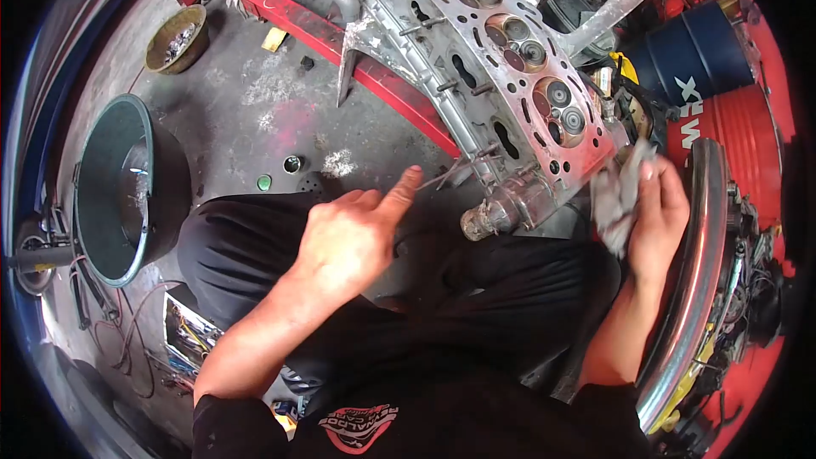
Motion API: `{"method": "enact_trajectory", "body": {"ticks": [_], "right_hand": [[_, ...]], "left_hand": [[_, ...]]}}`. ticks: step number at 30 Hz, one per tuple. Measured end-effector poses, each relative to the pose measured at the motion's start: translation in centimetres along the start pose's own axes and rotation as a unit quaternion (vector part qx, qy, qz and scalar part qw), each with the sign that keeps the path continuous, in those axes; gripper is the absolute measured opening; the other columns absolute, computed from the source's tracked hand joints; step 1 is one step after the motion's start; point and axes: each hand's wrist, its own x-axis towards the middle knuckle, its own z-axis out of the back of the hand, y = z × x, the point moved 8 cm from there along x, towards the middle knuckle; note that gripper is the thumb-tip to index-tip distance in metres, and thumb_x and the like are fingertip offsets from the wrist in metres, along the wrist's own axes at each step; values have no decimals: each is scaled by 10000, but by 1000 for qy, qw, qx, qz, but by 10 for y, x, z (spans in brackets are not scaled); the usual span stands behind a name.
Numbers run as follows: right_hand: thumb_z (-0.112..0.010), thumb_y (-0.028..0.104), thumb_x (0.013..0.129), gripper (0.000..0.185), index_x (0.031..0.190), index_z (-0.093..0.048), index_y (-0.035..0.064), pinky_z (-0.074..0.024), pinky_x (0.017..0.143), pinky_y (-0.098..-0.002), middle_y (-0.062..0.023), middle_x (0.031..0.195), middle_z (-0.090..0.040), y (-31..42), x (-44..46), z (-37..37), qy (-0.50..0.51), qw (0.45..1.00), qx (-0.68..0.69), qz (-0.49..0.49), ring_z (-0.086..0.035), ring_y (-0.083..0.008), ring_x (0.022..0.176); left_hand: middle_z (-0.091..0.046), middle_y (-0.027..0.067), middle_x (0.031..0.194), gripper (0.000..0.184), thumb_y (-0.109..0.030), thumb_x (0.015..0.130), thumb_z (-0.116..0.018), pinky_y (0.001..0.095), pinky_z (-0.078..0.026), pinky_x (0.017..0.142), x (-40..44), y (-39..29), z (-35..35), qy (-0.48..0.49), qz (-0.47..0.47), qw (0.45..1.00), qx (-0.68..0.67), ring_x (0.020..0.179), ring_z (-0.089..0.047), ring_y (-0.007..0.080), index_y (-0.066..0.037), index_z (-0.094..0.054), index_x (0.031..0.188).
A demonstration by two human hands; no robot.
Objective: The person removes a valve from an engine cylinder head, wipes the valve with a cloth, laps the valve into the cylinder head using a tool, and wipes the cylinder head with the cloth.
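Note:
A metal cylinder head (531, 123) with round valves in its chambers lies tilted in front of me. Near its lower end is my left hand (350, 234), closed with the index finger stretched along a thin rod-like tool (440, 177). The tool's tip points at the side of the head; whether it touches I cannot tell. At the head's lower right corner, my right hand (661, 212) grips a crumpled grey rag (618, 200), slightly blurred. A round, dirty pipe fitting (484, 219) sticks out from the lower end of the head.
A dark bucket (89, 195) and a rusty bowl (200, 42) with small parts stand on the floor at left. Behind the head runs a red steel beam (395, 98). Blue (701, 47) and red (739, 140) drums and a curved chrome bar (693, 289) are at right.

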Motion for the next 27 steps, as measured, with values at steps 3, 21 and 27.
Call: {"method": "enact_trajectory", "body": {"ticks": [3,21,27], "right_hand": [[-593,176,963,175,975,-661,15,-412,738,-197,25,883,-628,-11,34,-4,-123,990,66,31,-511,-40,797],[-624,179,951,177,982,-668,11,-430,736,-199,6,894,-640,-39,48,-28,-158,978,97,95,-533,-53,811],[-617,186,954,191,974,-660,1,-432,727,-201,-4,902,-639,-45,50,-26,-158,975,126,89,-533,-57,804]], "left_hand": [[-565,71,681,664,-26,706,-608,400,-518,582,14,-6,-14,-9,10,1000,8,655,-614,272,-116,-510,1356],[-521,50,640,567,-80,720,-598,363,-491,478,11,-26,-17,-36,-45,993,107,581,-591,225,-47,-543,1284],[-533,46,661,572,-88,721,-591,376,-503,500,13,-21,-16,-20,-34,994,103,621,-604,232,-67,-531,1290]]}}
